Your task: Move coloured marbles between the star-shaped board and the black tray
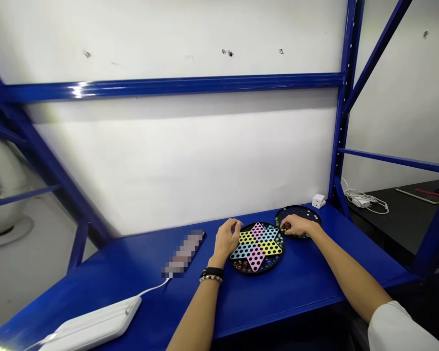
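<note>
A round black game board (258, 247) with a pastel six-pointed star full of holes lies on the blue shelf (285, 287). My left hand (227, 239) rests at the board's left rim with its fingers curled inward. My right hand (296, 225) reaches into a second round black tray (299, 213) behind and to the right of the board; the tray holds several small coloured marbles. The right fingers are pinched together low in the tray, and what they hold is too small to make out. A black band and bead bracelet sit on my left wrist.
A blurred flat object (183, 254) lies left of the board, wired to a white device (89, 327) at the front left. A small white charger (318, 200) stands by the wall. Blue rack posts rise on the right, with cables (366, 201) on a dark table beyond.
</note>
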### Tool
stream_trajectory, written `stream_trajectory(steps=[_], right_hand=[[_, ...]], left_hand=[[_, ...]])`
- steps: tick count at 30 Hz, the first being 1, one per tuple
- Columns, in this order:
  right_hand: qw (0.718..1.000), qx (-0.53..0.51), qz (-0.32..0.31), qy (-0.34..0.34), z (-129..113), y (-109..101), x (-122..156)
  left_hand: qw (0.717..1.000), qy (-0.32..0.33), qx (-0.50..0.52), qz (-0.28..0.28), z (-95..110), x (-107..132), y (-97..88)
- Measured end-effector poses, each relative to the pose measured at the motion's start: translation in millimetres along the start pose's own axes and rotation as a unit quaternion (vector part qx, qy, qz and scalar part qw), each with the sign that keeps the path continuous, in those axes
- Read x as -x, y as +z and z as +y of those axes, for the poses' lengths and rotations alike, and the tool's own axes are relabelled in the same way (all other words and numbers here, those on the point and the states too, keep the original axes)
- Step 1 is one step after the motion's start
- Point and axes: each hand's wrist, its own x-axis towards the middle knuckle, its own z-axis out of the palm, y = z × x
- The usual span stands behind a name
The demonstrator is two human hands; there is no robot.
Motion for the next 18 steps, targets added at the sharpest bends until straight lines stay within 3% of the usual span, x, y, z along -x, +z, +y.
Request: stream_trajectory(steps=[6, 13, 16, 18], right_hand=[[0.999, 0.023, 0.021, -0.01, -10.4, 5.5, 0.8], [0.998, -0.036, 0.046, 0.015, -14.5, 6.1, -0.5], [0.981, -0.179, 0.076, 0.025, -7.2, 0.9, -1.6], [0.936, -0.336, 0.098, 0.026, -1.2, -5.8, -1.4]], left_hand=[[1.0, -0.005, -0.003, 0.001, -1.3, -0.2, 1.3], [1.0, -0.002, -0.002, -0.001, -1.4, -0.1, 1.1], [1.0, 0.001, 0.0, 0.001, -0.9, -0.2, 0.8], [1.0, 0.002, -0.002, 0.003, -0.8, -0.4, 0.9]])
